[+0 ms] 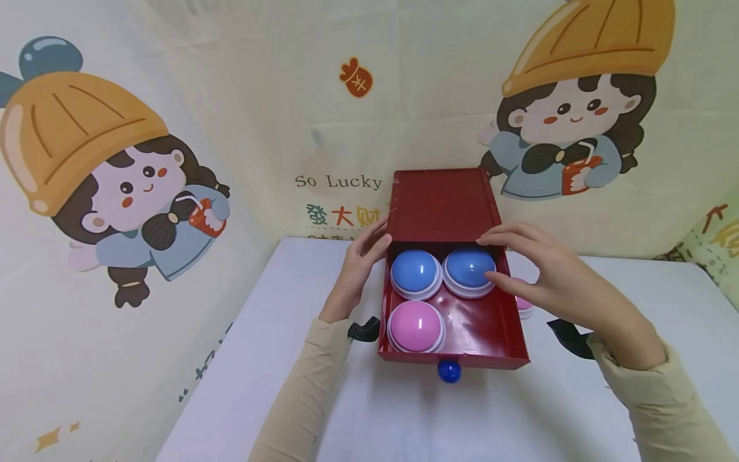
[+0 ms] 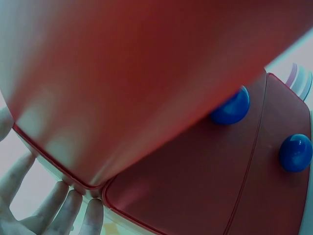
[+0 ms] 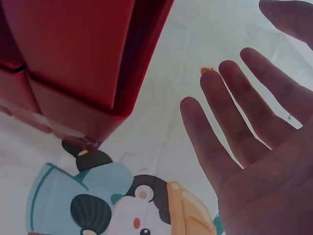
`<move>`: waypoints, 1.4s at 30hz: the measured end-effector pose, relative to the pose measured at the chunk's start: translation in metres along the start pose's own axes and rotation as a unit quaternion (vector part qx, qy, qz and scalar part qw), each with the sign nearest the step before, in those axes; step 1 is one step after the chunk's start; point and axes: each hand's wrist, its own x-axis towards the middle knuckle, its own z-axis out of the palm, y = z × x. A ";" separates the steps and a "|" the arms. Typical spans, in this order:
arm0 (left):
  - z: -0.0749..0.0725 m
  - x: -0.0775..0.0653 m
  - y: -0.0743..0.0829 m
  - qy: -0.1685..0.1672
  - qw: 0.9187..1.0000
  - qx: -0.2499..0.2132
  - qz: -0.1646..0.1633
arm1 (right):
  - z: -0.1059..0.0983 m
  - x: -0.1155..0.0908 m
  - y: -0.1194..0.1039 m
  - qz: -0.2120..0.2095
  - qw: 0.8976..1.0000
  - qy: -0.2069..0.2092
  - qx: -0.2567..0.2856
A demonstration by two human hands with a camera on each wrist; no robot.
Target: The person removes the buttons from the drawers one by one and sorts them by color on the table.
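Note:
A red cabinet (image 1: 441,205) has its top drawer (image 1: 476,327) pulled out. Inside lie three domed buttons with white rims: a blue button (image 1: 413,271) and another blue button (image 1: 469,268) at the back, a pink button (image 1: 416,326) at front left. My left hand (image 1: 359,269) touches the cabinet's left side; in the left wrist view its extended fingers (image 2: 56,200) lie along the edge. My right hand (image 1: 562,276) is over the drawer's right side, thumb by the right blue button, whether touching I cannot tell. In the right wrist view its fingers are straight and spread, holding nothing.
Another pink button (image 1: 523,303) sits on the white table (image 1: 323,282) right of the drawer, partly hidden. A blue knob (image 1: 449,371) sticks out from the drawer's front. Lower blue knobs (image 2: 296,152) show in the left wrist view. A patterned cloth (image 1: 312,115) hangs behind.

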 end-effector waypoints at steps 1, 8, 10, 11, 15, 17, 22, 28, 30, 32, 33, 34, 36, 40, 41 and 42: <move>0.000 0.000 0.000 0.000 1.000 0.000 -0.001 | 0.000 0.001 -0.001 -0.001 1.000 -0.001 0.004; 0.001 -0.001 0.001 0.000 1.000 -0.003 0.001 | 0.002 0.007 -0.009 -0.006 1.000 -0.009 0.025; 0.001 -0.001 0.002 0.001 1.000 -0.004 0.003 | 0.001 0.008 -0.011 -0.010 1.000 -0.012 0.025; 0.001 -0.001 0.002 0.001 1.000 -0.003 0.003 | 0.001 0.009 -0.013 -0.012 0.999 -0.015 0.027; 0.000 -0.002 0.002 0.001 1.000 -0.001 0.001 | 0.001 0.013 -0.017 -0.019 0.998 -0.035 0.040; 0.000 -0.002 0.002 0.001 1.000 0.001 0.000 | 0.002 0.014 -0.019 -0.021 0.998 -0.045 0.046; 0.000 -0.002 0.003 0.001 1.000 0.003 0.001 | 0.007 0.017 -0.021 -0.028 0.996 -0.068 0.049; 0.001 -0.002 0.004 -0.002 1.000 -0.001 0.003 | 0.015 0.021 -0.024 -0.023 0.993 -0.101 0.058; 0.000 -0.002 0.004 -0.002 1.000 -0.003 0.002 | 0.017 0.023 -0.025 -0.025 0.992 -0.108 0.057; 0.000 -0.002 0.004 -0.002 1.000 -0.005 0.002 | 0.018 0.024 -0.025 -0.026 0.991 -0.116 0.056; 0.000 -0.002 0.004 -0.002 1.000 -0.005 0.002 | 0.019 0.024 -0.025 -0.027 0.991 -0.119 0.055; 0.000 -0.002 0.004 -0.002 1.000 -0.006 0.002 | 0.019 0.024 -0.025 -0.030 0.991 -0.121 0.055; 0.000 -0.002 0.003 -0.002 1.000 -0.005 0.001 | 0.020 0.024 -0.025 -0.031 0.990 -0.127 0.051; 0.000 -0.002 0.003 -0.003 1.000 -0.005 0.001 | 0.022 0.025 -0.027 -0.039 0.989 -0.135 0.044; 0.000 -0.002 0.003 -0.003 1.000 -0.005 0.000 | 0.022 0.025 -0.027 -0.040 0.989 -0.137 0.042; 0.000 -0.001 0.003 -0.002 1.000 -0.005 0.000 | 0.023 0.026 -0.028 -0.043 0.988 -0.139 0.042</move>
